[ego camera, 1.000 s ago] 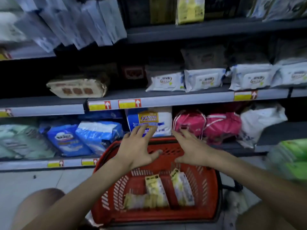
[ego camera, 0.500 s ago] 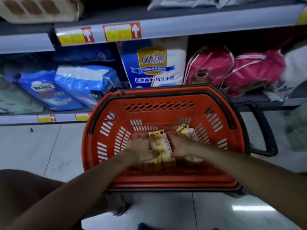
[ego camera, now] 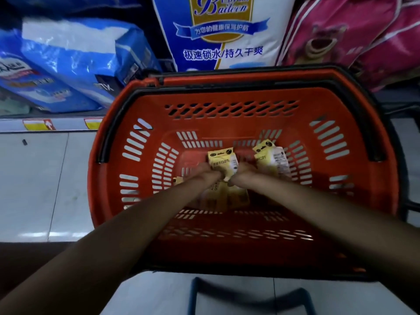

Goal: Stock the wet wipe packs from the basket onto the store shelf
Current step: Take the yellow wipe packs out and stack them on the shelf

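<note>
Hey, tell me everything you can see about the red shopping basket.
The red basket looks like slotted plastic, upright, with black handles folded down along its rim. It sits before the low shelf, over pale floor tiles. Several yellow wet wipe packs lie on its floor; the left hand and right hand reach inside and grip packs there.

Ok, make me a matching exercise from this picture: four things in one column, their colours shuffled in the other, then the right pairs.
Things:
1. basket
2. wet wipe pack
3. bear bag
4. Baileen bag

Colours:
A. pink
B. white and blue
C. red
D. yellow

Pairs: 1-C; 2-D; 3-A; 4-B
</note>
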`<state>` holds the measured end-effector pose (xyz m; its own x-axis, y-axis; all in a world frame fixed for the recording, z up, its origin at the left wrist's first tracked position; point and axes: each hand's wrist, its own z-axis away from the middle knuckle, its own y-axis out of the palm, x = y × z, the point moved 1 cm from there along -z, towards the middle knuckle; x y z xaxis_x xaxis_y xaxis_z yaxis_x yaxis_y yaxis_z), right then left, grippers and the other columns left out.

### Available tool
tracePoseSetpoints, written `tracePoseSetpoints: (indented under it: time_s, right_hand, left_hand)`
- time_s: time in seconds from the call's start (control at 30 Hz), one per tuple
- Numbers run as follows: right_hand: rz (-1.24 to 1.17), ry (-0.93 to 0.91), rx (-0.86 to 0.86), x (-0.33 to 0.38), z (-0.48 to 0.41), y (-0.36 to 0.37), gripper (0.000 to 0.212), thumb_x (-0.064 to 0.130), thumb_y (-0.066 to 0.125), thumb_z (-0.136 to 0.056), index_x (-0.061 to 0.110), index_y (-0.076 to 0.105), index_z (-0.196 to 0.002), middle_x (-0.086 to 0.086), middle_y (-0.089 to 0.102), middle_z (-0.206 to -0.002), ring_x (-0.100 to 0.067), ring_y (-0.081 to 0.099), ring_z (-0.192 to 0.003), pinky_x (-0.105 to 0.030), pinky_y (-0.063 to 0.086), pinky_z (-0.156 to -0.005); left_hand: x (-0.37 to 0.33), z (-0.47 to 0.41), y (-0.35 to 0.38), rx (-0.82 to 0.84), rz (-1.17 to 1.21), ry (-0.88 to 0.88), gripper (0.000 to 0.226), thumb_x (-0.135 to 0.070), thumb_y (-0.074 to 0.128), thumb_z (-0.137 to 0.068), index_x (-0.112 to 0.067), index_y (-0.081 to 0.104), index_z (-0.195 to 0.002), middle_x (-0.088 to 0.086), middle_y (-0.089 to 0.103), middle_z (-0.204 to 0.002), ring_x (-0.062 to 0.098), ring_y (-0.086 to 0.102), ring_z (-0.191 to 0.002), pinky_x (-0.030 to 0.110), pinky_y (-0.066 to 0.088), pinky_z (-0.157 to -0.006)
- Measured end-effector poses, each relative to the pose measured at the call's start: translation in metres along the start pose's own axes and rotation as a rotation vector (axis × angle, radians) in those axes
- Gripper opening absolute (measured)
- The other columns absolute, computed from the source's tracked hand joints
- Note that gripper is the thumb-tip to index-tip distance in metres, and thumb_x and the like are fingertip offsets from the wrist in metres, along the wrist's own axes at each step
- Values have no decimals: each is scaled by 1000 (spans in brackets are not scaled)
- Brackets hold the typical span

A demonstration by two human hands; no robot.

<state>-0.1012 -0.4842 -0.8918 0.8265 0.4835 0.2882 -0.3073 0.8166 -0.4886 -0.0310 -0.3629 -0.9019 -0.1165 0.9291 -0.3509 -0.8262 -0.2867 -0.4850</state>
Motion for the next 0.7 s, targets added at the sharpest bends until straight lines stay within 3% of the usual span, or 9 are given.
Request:
tracePoseSetpoints:
  time_s: [0.07, 0.13, 0.3, 0.47, 0.5, 0.63, 0.7]
  right_hand:
    - [-85, 30, 13, -2, -2, 1, 68, 26, 79, -86, 8, 44, -142, -10, 59, -130, -26, 62, -112, -30, 50, -67]
    - [-232, 54, 41, 0, 2, -3, 59, 19, 76, -87, 8, 47, -137, -10, 57, -123, -24, 60, -99, -26, 44, -57]
    - [-439, 73, 64, -2, 17, -12, 29, 9, 66, -86, 5, 56, -113, -7, 55, -115, -25, 52, -103, -35, 44, -80]
    - [-572, 65, 9, -4, 35, -17, 32, 13, 62, -83, 8, 58, -114, -8, 59, -117, -27, 54, -103, -39, 46, -87]
    - [-576, 59, -23, -4, 40, -17, 31, 15, 61, -83, 8, 58, -114, -8, 60, -113, -26, 55, -100, -38, 46, -84]
    - [-538, -10, -192, -2, 62, -25, 23, 26, 58, -90, 8, 60, -105, -6, 62, -95, -23, 53, -80, -28, 33, -60]
    - [-480, -31, -263, 0, 75, -29, 17, 27, 57, -91, 10, 59, -94, -2, 54, -77, -24, 50, -71, -28, 28, -55]
  left_hand:
    - [-4, -4, 4, -26, 78, -51, 49, -43, 76, -69, -22, 76, -113, 3, 77, -113, 22, 71, -105, 35, 57, -98]
    - [-9, -10, 9, -50, 168, -99, 34, -36, 77, -81, -18, 75, -110, 4, 77, -108, 22, 72, -101, 34, 59, -93]
    - [-17, -10, 15, -50, 284, -161, 29, -26, 65, -96, -4, 69, -115, 7, 71, -106, 23, 68, -99, 36, 54, -88]
    - [-27, 6, 18, -18, 354, -174, 17, -12, 74, -83, -1, 72, -97, 10, 76, -98, 22, 70, -89, 29, 51, -66]
    - [-27, 9, 18, -42, 377, -176, 19, -13, 74, -86, -1, 72, -100, 12, 76, -100, 22, 70, -91, 29, 52, -68]
    - [-25, 28, 17, -182, 480, -115, 38, -36, 71, -85, -12, 70, -114, 7, 75, -111, 25, 70, -108, 39, 57, -98]
    - [-22, 32, 14, -233, 552, -87, 45, -39, 69, -75, -13, 72, -112, 11, 78, -107, 30, 74, -100, 47, 61, -94]
